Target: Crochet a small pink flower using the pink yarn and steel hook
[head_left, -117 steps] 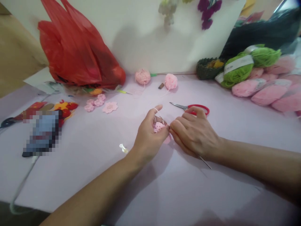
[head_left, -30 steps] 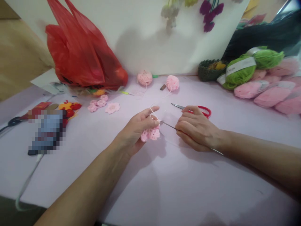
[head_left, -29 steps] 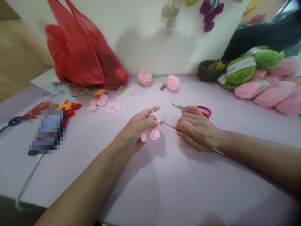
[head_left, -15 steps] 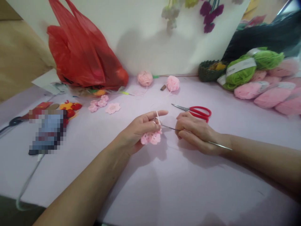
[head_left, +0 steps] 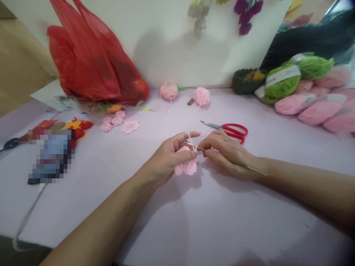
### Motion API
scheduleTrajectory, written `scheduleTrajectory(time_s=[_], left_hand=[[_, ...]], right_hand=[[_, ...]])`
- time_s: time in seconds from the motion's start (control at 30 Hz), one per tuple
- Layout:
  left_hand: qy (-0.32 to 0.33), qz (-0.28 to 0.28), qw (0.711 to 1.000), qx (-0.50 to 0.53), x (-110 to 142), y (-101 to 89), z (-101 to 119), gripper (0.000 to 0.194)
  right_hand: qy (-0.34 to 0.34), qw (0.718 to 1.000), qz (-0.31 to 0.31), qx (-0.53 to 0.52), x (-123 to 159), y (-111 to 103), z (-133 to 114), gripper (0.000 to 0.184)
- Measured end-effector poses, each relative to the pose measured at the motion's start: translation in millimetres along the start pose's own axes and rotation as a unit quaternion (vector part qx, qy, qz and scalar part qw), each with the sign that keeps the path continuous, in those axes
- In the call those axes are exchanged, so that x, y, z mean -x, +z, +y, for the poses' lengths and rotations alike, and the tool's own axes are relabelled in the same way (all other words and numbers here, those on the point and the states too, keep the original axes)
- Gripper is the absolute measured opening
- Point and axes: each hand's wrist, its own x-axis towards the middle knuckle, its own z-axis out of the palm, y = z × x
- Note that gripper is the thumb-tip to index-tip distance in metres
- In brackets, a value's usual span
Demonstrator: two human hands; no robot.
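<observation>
Right hand point(head_left: 229, 154) grips the crochet hook point(head_left: 195, 147), its shaft slanting up-left to end just above the pink crochet flower point(head_left: 186, 168) (lower center of the frame) held in the closed left hand point(head_left: 163, 159).

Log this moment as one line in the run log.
left hand: pink crochet flower, yarn | right hand: crochet hook | nearby: red scissors

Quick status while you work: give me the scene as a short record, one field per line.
left hand: holds a pink crocheted flower piece, with pink yarn looped over a finger
right hand: holds a steel crochet hook, its tip by the piece
nearby: red-handled scissors lying beyond the right hand
rest: pink crocheted flowers, pink yarn balls, green yarn skeins, pink yarn skeins, red plastic bag
</observation>
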Motion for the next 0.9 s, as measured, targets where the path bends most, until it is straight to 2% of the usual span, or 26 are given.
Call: scheduleTrajectory(time_s=[0.27,0.63,0.9], left_hand=[[0.009,0.002,1.000,-0.019,1,-3.9,3,0.063],[0.051,0.028,0.997,-0.045,3,-8.6,9,0.048],[0.053,0.007,0.995,-0.085,3,-11.0,7,0.059]], right_hand=[[-0.028,0.999,0.015,0.008,2,0,3,0.029],[-0.042,0.999,0.024,-0.011,0,-7,5,0.029],[-0.055,0.998,0.012,-0.012,-2,-8,3,0.030]])
